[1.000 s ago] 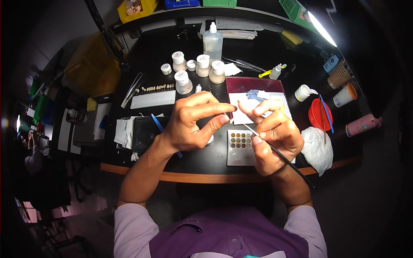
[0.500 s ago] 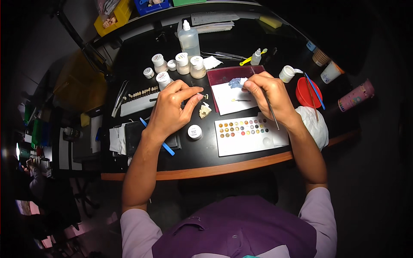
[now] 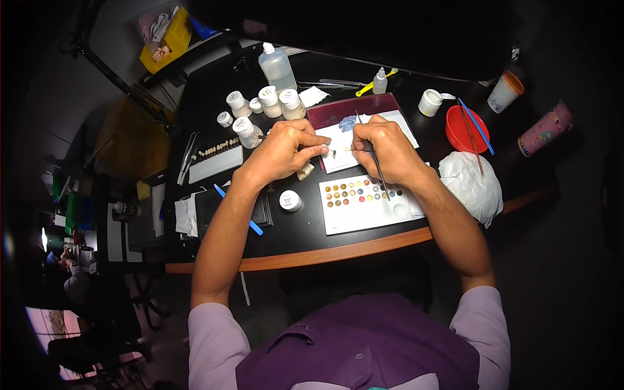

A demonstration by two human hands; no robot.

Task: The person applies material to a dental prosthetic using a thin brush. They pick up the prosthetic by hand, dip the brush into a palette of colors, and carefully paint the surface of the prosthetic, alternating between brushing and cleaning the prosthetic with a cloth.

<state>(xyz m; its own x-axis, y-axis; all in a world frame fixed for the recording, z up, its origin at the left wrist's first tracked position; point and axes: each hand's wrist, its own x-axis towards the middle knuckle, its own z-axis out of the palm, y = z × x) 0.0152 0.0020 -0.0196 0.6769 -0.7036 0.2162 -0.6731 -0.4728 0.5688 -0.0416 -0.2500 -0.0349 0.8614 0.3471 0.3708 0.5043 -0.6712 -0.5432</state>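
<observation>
My left hand (image 3: 286,148) is closed in a pinch, its fingertips at a small tooth-coloured piece with a dark spot (image 3: 332,151), over a white paper pad (image 3: 338,166). A short dark stem shows behind the knuckles. My right hand (image 3: 387,148) is closed around a slim dark brush (image 3: 379,170), which slants across the fingers; its working tip is hard to make out. The fingertips of both hands are a short gap apart. Below the left fingers lies a cream-coloured tooth model (image 3: 305,171), partly covered by the hand. A bluish smear (image 3: 348,123) marks the pad's upper part.
Nearest me sit a white palette with coloured wells (image 3: 351,218) and a white-lidded jar (image 3: 290,201). Several powder jars (image 3: 247,132) and a clear bottle (image 3: 278,70) stand behind my left hand. A red bowl (image 3: 460,133) and crumpled white tissue (image 3: 471,185) lie right.
My right hand has moved left and slightly lower with the brush. My left hand has shifted right, bringing the small piece over the paper pad. The view has turned slightly.
</observation>
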